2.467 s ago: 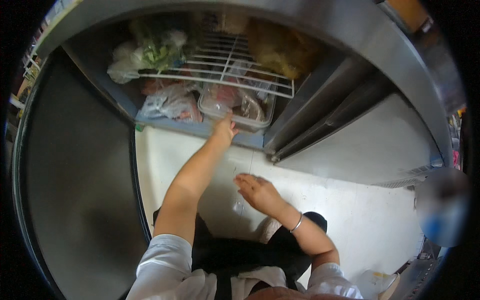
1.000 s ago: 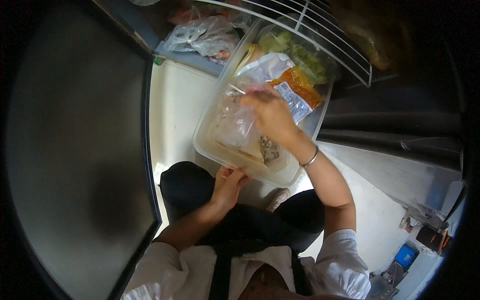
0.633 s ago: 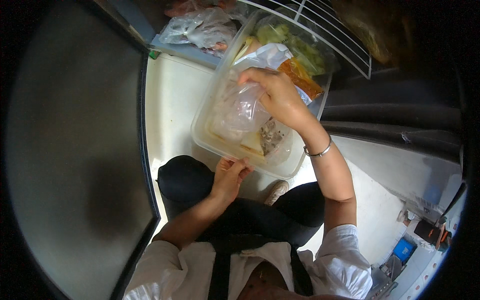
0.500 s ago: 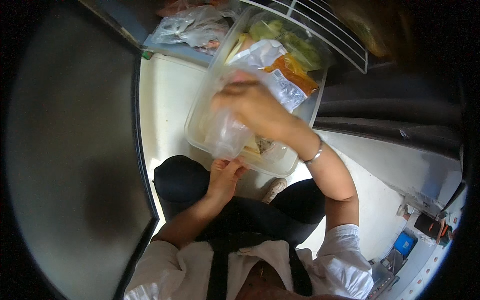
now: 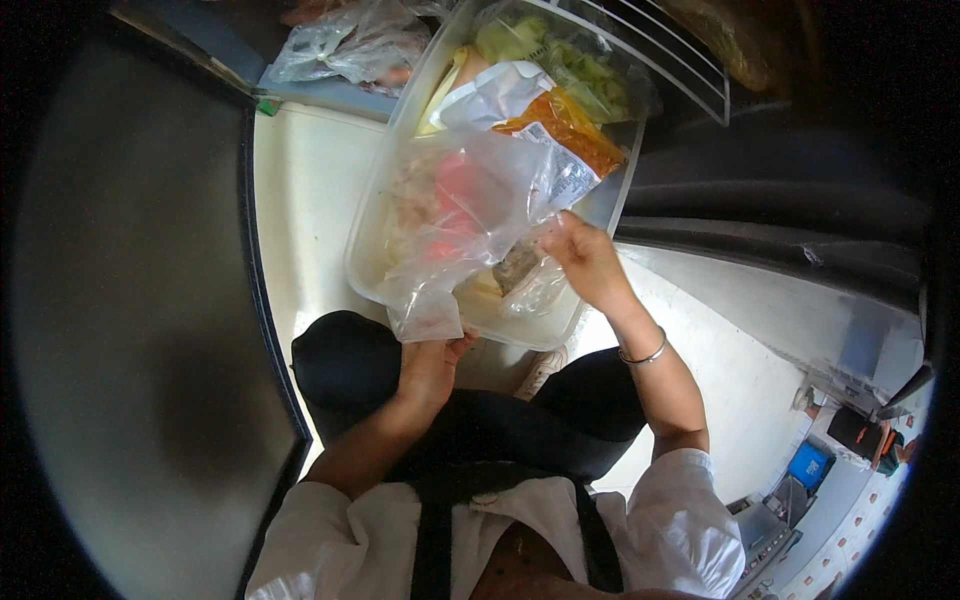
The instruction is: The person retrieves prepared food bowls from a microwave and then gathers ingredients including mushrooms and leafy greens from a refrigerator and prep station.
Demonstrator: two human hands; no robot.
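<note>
A clear plastic bag (image 5: 500,195) with something pink-red showing through lies spread across the near half of a translucent plastic tub (image 5: 366,250). My right hand (image 5: 588,260) is closed on the bag's right edge, pinching it near the tub's right side. At the tub's near rim, my left hand (image 5: 428,372) is closed on the bag's near end, which partly covers its fingers. Beneath and beside the bag, a smaller clear bag with greyish contents (image 5: 522,275) shows. Farther back are a white and orange packet (image 5: 570,130) and a bag of pale green pieces (image 5: 540,55).
The tub stands tilted above my bent knees (image 5: 345,355), at a dark opening with a white wire rack (image 5: 690,75). More plastic bags (image 5: 350,45) lie on a ledge at far left. A dark door panel (image 5: 140,300) fills the left side. A blue bin (image 5: 808,465) stands far right.
My right hand has moved right and nearer, from above the tub's middle to the bag's right edge. The bag is now spread wider, and the view has shifted slightly.
</note>
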